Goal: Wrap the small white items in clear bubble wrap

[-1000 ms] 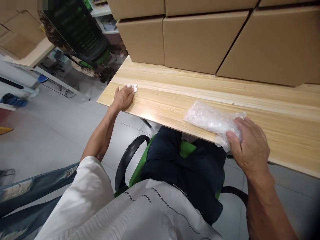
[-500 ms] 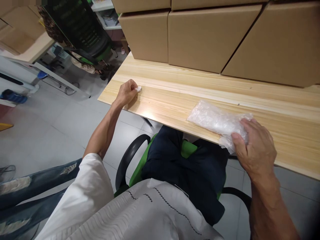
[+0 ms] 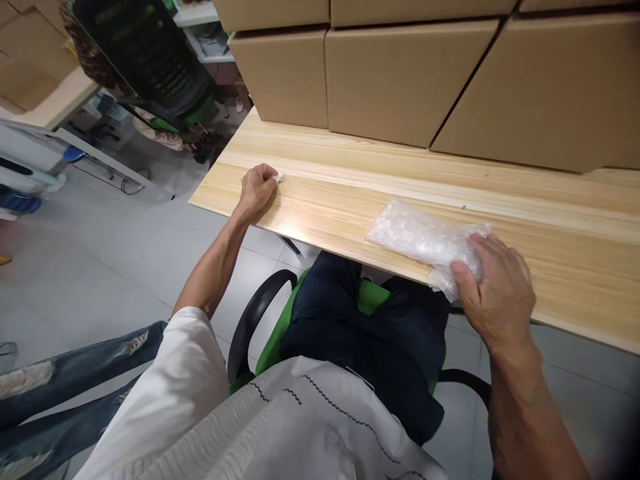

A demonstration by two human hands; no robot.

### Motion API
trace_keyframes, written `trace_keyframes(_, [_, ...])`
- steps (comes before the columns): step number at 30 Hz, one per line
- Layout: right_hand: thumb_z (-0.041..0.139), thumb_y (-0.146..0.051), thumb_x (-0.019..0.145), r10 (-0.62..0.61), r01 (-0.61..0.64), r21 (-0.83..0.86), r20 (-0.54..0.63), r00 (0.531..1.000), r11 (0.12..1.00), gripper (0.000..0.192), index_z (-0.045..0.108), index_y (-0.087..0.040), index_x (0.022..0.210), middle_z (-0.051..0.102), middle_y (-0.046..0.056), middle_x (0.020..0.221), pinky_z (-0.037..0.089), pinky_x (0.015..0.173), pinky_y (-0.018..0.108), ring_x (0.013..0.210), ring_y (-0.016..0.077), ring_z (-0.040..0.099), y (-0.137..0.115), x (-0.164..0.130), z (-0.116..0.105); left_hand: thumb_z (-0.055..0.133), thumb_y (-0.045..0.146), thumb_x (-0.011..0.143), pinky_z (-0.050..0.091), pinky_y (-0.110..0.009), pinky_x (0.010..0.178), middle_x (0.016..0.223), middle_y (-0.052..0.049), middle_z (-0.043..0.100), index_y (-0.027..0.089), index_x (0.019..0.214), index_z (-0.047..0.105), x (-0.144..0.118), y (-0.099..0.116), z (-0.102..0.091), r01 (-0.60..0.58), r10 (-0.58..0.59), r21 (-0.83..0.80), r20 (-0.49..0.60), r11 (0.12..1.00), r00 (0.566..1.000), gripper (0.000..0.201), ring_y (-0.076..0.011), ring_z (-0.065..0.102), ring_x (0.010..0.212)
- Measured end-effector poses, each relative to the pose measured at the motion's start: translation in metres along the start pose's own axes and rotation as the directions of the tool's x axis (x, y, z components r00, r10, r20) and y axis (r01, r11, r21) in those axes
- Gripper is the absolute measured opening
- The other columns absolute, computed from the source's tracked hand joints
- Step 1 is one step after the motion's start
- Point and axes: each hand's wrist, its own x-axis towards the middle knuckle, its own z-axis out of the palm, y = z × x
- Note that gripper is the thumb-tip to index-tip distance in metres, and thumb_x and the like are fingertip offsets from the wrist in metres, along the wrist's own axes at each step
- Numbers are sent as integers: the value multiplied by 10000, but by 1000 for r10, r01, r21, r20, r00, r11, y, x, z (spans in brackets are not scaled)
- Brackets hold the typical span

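My left hand (image 3: 258,189) rests near the left end of the wooden table (image 3: 325,200), its fingers pinched on a small white scrap (image 3: 279,178) whose kind I cannot make out. On the right, a bundle of clear bubble wrap (image 3: 417,233) lies along the table's front edge. My right hand (image 3: 500,283) grips the near right end of that bundle, thumb in front and fingers over the top. Whether something is inside the wrap does not show clearly.
Large cardboard boxes (image 3: 415,80) are stacked along the table's back. I sit on a green chair with black armrests (image 3: 245,320). At left are a person's ripped jeans (image 3: 100,363), another black chair (image 3: 145,60) and a second table (image 3: 65,107).
The whole view has shifted slightly, so the boxes and bubble wrap appear a little farther left. Both hands keep their hold, with hardly any movement over the table.
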Motion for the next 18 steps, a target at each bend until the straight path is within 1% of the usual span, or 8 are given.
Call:
trace_keyframes(3, [538,-566,1213,22,-22,-11,33,999,1000,597,732,-125,1567,797,247,1573,514,1368,662,1576,438,708,0,1,1,652,156,964,512,-511,1146,1133,-102,770,217,1120,788,-3,1,3,-7,10,159,-18,987,1000,216,-310,682,1134])
trace_keyframes(6, [539,-534,1194,60,-60,-3,74,995,998,573,699,-155,1594,783,233,1601,500,1371,689,1609,430,676,-1,2,3,610,157,1006,478,-589,1207,1214,-156,761,220,1097,803,-10,8,7,-27,36,281,-27,959,999,222,-372,673,1237])
trace_keyframes(8, [550,-509,1181,88,-88,-2,92,992,996,553,678,-181,1607,778,219,1609,485,1380,693,1620,418,663,-2,2,3,589,124,992,490,-587,1189,1215,-171,767,210,1084,817,-16,18,12,-88,90,317,9,944,996,260,-374,689,1216])
trace_keyframes(10, [549,-509,1178,106,-105,-9,97,990,994,541,676,-192,1598,782,214,1600,483,1379,695,1616,415,664,-3,3,4,580,99,974,519,-558,1157,1192,-169,785,197,1086,836,-23,34,24,-203,186,299,86,933,979,296,-357,710,1172])
trace_keyframes(12, [540,-518,1181,108,-107,-14,92,990,994,534,687,-190,1576,789,217,1584,492,1371,692,1606,415,671,-4,5,4,577,98,976,549,-528,1126,1173,-164,802,187,1096,851,-32,58,44,-324,294,222,158,920,943,312,-343,723,1150])
trace_keyframes(14, [538,-521,1183,101,-100,-9,79,992,995,529,696,-185,1560,793,221,1570,509,1358,684,1596,412,677,-4,6,5,562,95,987,567,-512,1108,1164,-160,810,184,1101,854,-43,87,71,-409,383,121,189,905,904,326,-338,726,1161])
trace_keyframes(16, [537,-526,1180,101,-101,-3,64,993,995,531,703,-183,1549,797,224,1556,532,1338,681,1581,413,687,0,6,6,536,57,978,574,-500,1104,1134,-155,808,188,1066,845,-57,118,99,-491,474,14,240,871,847,347,-333,721,1172])
trace_keyframes(18, [525,-548,1174,105,-105,-8,52,993,994,552,714,-170,1529,797,236,1541,552,1315,691,1559,428,699,9,5,5,535,32,973,572,-501,1103,1147,-167,798,188,1073,838,-72,144,122,-561,558,-78,289,824,778,355,-337,714,1187])
